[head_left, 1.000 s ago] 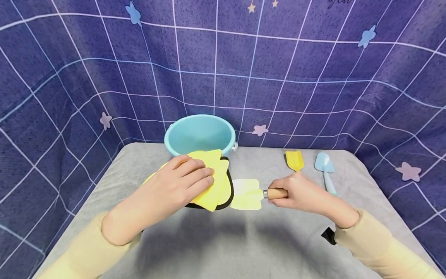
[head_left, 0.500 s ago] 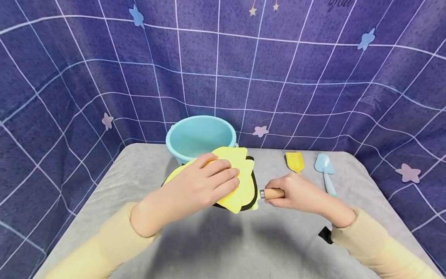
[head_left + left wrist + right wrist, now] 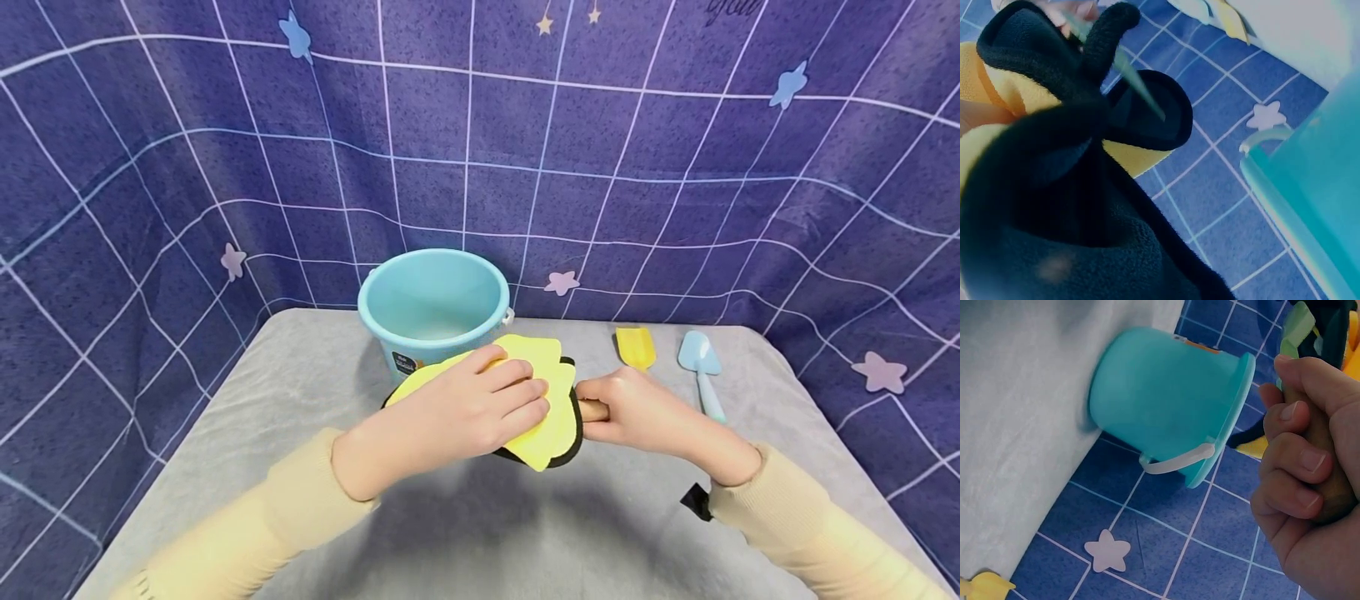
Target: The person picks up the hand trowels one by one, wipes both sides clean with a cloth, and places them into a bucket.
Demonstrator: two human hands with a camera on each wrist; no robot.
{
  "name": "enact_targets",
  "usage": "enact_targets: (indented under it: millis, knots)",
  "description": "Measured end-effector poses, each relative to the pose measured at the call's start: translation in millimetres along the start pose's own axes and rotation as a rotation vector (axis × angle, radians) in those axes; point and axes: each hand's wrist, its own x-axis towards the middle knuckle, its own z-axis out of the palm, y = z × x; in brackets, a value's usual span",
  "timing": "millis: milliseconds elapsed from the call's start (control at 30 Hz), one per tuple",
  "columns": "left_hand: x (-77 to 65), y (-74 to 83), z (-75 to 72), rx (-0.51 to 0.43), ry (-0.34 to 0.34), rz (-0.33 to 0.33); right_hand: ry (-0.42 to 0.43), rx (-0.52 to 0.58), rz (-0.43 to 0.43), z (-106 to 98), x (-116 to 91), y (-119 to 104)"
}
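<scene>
My left hand (image 3: 472,408) holds a folded cloth (image 3: 557,408), bright yellow on one face, dark on the other, edged in black. In my right hand (image 3: 656,412) is a small spade, its wooden handle (image 3: 1334,487) gripped with curled fingers. The cloth covers the spade's blade in the head view. Part of the pale green blade (image 3: 1297,330) shows in the right wrist view, beside the cloth's dark face. From the left wrist, the thin blade (image 3: 1138,87) lies between dark folds of the cloth. Both hands are above the table, close together.
A light blue bucket (image 3: 390,333) with a pale handle stands upright behind the left hand. At the table's back right lie a yellow toy shovel (image 3: 635,347) and a light blue trowel (image 3: 699,357). A blue gridded curtain (image 3: 600,125) hangs behind the grey-covered table (image 3: 315,375).
The left hand has moved right with the cloth, over the spade's blade and up to its handle, hiding the blade from the head camera. The right hand keeps its grip, nearly still.
</scene>
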Motion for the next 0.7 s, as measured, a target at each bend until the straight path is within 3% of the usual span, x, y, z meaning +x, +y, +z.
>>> enact_targets:
  millis: [333, 533, 700]
  knots:
    - [1.4, 9.8, 11.7, -0.002, -0.051, 0.022, 0.004, -0.016, -0.015, -3.8, 1.8, -2.9]
    - [1.0, 14.3, 14.5, -0.036, -0.153, 0.014, -0.003, -0.042, -0.013, -3.8, 0.2, -2.9]
    - [2.2, 17.6, 13.8, -0.097, -0.253, -0.031, 0.011, -0.055, -0.028, -1.8, -1.1, -2.9]
